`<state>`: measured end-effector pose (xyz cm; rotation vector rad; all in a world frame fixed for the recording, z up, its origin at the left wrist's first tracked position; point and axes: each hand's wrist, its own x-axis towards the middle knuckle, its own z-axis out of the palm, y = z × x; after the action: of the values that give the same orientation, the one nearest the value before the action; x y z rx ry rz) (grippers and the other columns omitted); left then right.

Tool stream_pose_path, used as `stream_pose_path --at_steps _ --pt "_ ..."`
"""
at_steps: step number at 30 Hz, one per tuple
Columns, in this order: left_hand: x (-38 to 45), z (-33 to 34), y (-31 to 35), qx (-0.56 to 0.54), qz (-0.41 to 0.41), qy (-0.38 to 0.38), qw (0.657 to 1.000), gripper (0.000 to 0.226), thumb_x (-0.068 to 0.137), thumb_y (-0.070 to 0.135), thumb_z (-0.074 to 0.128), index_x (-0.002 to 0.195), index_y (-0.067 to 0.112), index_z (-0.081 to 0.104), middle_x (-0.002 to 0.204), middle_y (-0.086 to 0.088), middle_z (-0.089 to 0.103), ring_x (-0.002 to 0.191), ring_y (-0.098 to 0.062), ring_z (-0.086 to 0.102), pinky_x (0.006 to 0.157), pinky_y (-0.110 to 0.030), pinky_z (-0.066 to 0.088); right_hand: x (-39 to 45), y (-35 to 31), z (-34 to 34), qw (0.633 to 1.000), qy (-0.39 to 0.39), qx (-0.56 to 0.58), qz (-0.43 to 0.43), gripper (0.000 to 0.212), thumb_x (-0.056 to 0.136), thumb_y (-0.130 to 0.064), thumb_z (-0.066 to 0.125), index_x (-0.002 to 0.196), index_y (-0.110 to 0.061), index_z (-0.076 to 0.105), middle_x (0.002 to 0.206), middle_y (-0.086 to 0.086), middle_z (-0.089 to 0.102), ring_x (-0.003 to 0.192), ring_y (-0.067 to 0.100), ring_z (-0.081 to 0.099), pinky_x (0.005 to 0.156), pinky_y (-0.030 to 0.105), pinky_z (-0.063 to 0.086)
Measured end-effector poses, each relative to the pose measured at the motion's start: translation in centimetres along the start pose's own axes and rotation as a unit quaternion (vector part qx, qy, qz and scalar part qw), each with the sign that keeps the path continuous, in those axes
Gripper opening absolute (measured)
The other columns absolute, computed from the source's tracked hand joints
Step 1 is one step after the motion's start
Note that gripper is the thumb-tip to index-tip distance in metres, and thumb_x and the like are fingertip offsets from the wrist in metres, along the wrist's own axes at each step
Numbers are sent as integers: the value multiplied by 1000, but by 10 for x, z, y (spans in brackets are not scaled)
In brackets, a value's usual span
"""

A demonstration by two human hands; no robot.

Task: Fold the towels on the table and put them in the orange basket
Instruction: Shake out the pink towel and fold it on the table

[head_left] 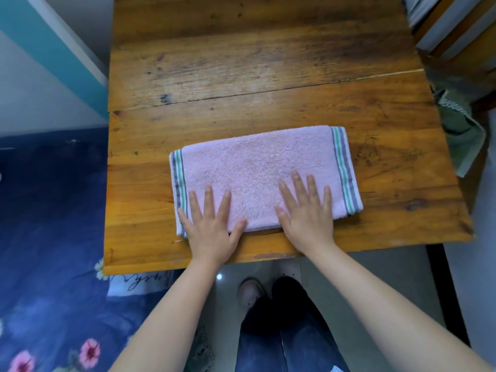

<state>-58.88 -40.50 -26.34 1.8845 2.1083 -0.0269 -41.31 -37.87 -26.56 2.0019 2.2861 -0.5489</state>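
Pink towel folded, flat on worn wood table. Left hand, right hand press 6 o'clock edge, fingers spread. Floral bedding at 9, green cloth at 3.

I see a towel of soft, nubby pink terry cloth with woven stripes, lying on a table of worn, scratched, slightly glossy varnished wood.
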Motion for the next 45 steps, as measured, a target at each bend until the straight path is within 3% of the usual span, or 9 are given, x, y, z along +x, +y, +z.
stream_pose_path --at_steps 3,9,11,14,16,23,31,38,45 --pt "-1 1 -6 0 -13 -12 1000 80 75 71 17 138 27 39 151 -13 25 138 -48 12 105 -68 6 -6 15 2 1000 15 4 21 55 93 -43 40 143 -31 21 155 1 8 144 27 1 112 44 -9" --pt "-5 7 -19 24 -65 -33 997 116 47 81 -34 144 39 13 157 -1 1 142 -37 -6 109 -62 2 -24 44 -3 994 36 9 103 53 95 -41 36 144 -25 22 155 5 12 144 27 6 114 45 1" --pt "-7 5 -24 32 -71 -48 996 106 54 81 -29 145 40 8 157 1 -3 143 -34 -8 109 -62 5 -29 51 -4 992 19 6 126 56 95 -40 35 145 -24 16 156 5 6 144 26 1 115 44 2" --pt "-4 3 -26 37 -59 -76 995 74 80 74 14 145 39 4 157 2 -8 143 -33 -12 109 -62 3 -32 52 -10 988 6 21 153 58 96 -41 31 146 -22 9 157 3 0 144 25 -2 115 43 2" --pt "-2 -3 -23 46 -59 -91 993 73 83 70 23 145 38 3 157 1 -10 142 -32 -14 110 -61 -1 -32 45 -17 981 1 46 187 57 96 -37 31 146 -18 11 157 4 -1 144 24 -1 115 44 5" --pt "2 -20 -12 62 -19 -81 995 66 89 61 28 146 35 8 157 -4 -5 143 -30 -12 113 -54 0 -28 35 -37 955 56 60 284 36 93 -21 41 126 -8 40 131 15 45 119 32 40 92 41 30" --pt "2 -28 -9 64 13 -112 992 59 91 53 35 144 34 14 156 -2 6 141 -32 7 111 -48 21 -12 33 -50 922 41 196 331 41 87 -11 54 123 -2 37 125 24 46 115 41 45 98 44 34" --pt "9 -39 -1 100 53 -143 983 60 87 60 37 139 33 23 136 -7 34 116 -34 46 87 -36 45 -2 42 -62 914 -1 191 357 20 87 -14 52 102 -4 59 113 16 59 105 33 52 94 37 36" --pt "44 -59 48 168 142 -189 957 33 97 32 30 118 14 46 116 -10 57 105 -31 56 70 -33 39 35 73 -93 943 35 147 295 23 88 -9 46 103 -2 62 116 20 50 95 37 53 74 33 40"
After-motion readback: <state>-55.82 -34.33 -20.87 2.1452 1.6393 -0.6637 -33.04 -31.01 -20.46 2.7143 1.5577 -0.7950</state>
